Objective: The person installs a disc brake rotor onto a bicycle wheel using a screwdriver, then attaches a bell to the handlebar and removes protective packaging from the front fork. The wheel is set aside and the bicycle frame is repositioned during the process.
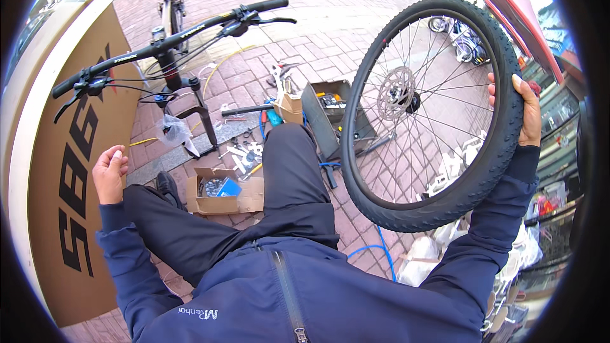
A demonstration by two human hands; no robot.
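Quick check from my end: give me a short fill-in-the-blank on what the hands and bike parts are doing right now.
1. The right hand grips the bicycle wheel by its ____.
2. The left hand holds ____.
3. At the wheel's hub sits a metal brake ____.
4. The small open cardboard box lies on the ____ paving.

Missing words: tyre; nothing; disc; brick

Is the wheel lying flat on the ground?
No, the right hand holds the wheel upright in the air by its tyre.
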